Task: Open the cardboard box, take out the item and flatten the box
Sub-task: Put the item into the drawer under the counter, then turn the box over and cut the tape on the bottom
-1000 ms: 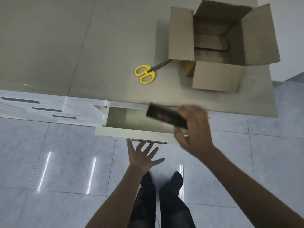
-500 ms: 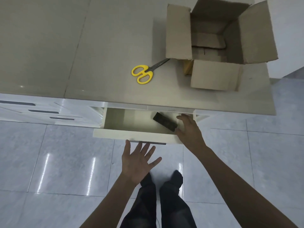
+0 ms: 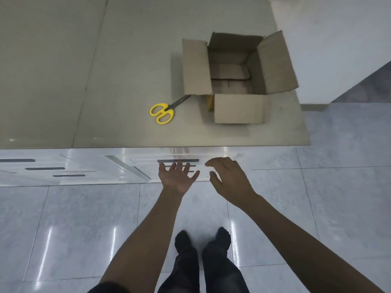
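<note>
The bench (image 3: 127,70) carries the box (image 3: 239,79), upright with all four flaps open, near its right end; scissors (image 3: 163,112) lie just left of it. Below the edge, left hand (image 3: 177,176) and right hand (image 3: 229,178) hover spread and empty before the drawers (image 3: 177,161)

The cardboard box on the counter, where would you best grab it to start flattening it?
Probably by two opposite side walls just under the flaps, reaching in from the counter's front edge. The cardboard box stands upright with all four flaps folded outward, so its walls are exposed and free. The scissors lie at its left corner, so the right side looks clearer. Both the left hand and right hand are empty.
</note>
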The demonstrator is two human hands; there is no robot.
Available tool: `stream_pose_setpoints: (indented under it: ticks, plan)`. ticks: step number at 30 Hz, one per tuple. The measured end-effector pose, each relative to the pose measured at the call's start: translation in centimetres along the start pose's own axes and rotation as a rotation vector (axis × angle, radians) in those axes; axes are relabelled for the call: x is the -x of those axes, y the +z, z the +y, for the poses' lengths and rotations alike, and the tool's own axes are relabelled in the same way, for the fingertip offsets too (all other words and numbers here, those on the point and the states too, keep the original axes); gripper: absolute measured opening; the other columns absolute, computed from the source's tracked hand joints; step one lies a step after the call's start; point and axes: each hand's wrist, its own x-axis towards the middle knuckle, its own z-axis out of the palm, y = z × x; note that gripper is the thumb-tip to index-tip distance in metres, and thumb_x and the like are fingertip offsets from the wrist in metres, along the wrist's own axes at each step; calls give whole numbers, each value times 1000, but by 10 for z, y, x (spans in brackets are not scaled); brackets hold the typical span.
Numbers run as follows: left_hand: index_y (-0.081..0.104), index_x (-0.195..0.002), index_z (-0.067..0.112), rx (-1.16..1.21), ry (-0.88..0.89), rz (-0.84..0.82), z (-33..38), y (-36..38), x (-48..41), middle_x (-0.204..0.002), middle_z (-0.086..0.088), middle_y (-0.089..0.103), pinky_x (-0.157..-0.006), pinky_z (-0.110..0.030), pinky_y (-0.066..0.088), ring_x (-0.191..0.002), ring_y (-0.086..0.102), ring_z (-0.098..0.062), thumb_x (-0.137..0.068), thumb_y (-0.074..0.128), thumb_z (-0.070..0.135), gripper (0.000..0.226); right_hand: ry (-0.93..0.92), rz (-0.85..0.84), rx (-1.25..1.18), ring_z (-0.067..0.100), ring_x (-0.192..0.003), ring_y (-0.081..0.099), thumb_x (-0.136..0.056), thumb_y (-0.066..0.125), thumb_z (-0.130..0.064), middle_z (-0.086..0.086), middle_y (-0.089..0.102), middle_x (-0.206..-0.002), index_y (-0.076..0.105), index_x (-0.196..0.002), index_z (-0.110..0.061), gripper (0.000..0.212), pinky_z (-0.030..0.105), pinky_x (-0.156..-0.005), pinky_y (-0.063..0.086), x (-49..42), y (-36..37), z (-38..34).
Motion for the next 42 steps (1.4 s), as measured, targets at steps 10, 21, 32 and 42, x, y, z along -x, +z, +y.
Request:
stream_pose_setpoints:
  ticks: [10, 21, 32, 42]
  plan:
    - [64, -96, 15, -1008, -306, -29, 18, 38, 72, -109, -9, 70, -79, -38, 51, -91, 66, -27, -90, 53, 47, 33, 313, 45, -119, 11, -63, 47, -91, 52, -18, -4, 62, -91, 38, -142, -27, 54, 29, -62, 41, -24, -69, 0]
    - [50, -128, 16, -2240, 1180, -43, 52, 136, 98, -116, -13, 62, -81, -44, 49, -109, 56, -34, -86, 57, 22, 42, 220, 149, -48, 24, -91, 63, -88, 51, -14, 0, 48, -131, 38, -137, -20, 52, 37, -67, 54, -30, -111, 0]
    - [65, -100, 13, -2869, 1312, 520, 48, 141, 69, -85, -4, 65, -49, -30, 51, -70, 61, -27, -74, 58, 1, 30, 67, 70, 420, 24, -132, 43, -76, 50, -19, 3, 48, -142, 40, -139, -21, 64, 51, -110, 26, -97, -127, 56]
    - [69, -80, 11, -2664, 1450, 470, 56, 168, 71, -61, -6, 59, -33, -25, 40, -49, 55, -27, -63, 71, -1, 21, -72, 31, 271, 24, -101, 53, -97, 49, -29, -2, 63, -110, 59, -115, -25, 21, 36, -73, 42, -152, -143, 70]
